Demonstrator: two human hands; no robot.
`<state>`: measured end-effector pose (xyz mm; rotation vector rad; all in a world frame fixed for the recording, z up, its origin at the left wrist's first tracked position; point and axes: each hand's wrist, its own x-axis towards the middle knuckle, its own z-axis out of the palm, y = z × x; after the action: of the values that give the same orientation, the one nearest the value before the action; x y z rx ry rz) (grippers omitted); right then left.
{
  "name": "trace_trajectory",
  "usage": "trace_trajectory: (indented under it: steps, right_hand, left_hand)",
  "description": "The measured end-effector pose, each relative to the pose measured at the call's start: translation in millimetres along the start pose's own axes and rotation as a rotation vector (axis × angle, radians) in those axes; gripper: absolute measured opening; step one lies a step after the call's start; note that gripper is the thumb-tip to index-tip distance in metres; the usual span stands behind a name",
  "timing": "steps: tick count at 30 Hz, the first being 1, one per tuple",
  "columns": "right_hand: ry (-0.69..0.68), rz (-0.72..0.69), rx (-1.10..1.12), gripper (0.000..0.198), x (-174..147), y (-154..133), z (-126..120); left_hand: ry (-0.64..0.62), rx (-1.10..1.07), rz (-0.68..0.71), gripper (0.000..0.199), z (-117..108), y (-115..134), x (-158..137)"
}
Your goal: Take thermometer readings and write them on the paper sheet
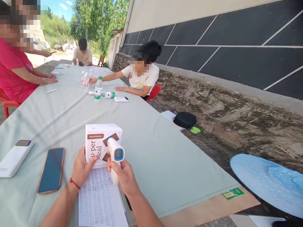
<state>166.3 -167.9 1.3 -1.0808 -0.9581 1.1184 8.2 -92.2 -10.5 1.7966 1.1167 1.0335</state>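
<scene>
The NutriMotion box (100, 143) stands straight ahead of me, just beyond the handwritten sheet (97, 198), its printed face towards me. My left hand (81, 167) is nearer, clasping the box's left side, thumb across the front; the other fingers are mostly out of sight. My right hand (125, 176) is closed around the handle of a white-and-blue infrared thermometer (115, 146). Its barrel runs away from me and a little left, nose over the box's right half; whether they touch I can't tell. The small screen faces me, with no reading I can make out.

The box's brown strip says "NutriMotion". Larger brown letters running up the face give "Su-per Meal", the first letter partly covered near my thumb. I can't read the sheet's handwriting. Left of it lie a dark-screened smartphone (50, 170) and a white power bank (16, 159). Farther up the table, a green-capped water bottle (98, 90) wears a green-and-white label, its lettering too small.
</scene>
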Motion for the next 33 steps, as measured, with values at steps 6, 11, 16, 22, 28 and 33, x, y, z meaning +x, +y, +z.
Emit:
trace_trajectory:
  steps: [6, 11, 16, 22, 28, 33]
  right_hand:
    - [-0.017, 0.004, 0.015, 0.034, -2, -11, 0]
    - [0.036, 0.005, 0.064, 0.035, -10, -31, -6]
    - [0.174, -0.024, 0.06, 0.034, -22, -38, -21]
    - [0.302, -0.022, -0.071, 0.03, -37, -33, -41]
    - [0.391, 0.038, -0.142, 0.03, -44, -29, -57]
    - [0.424, 0.067, -0.21, 0.031, -44, -25, -67]
  left_hand:
    - [-0.016, 0.009, -0.032, 0.052, -4, 1, 2]
    - [-0.03, 0.064, -0.025, 0.054, -5, 1, 4]
    - [0.064, 0.032, -0.065, 0.057, -5, 1, 8]
    - [0.251, 0.051, -0.072, 0.056, -14, -3, 17]
    - [0.334, 0.094, -0.021, 0.057, -24, -19, 33]
    - [0.279, 0.059, -0.019, 0.054, -24, -18, 40]
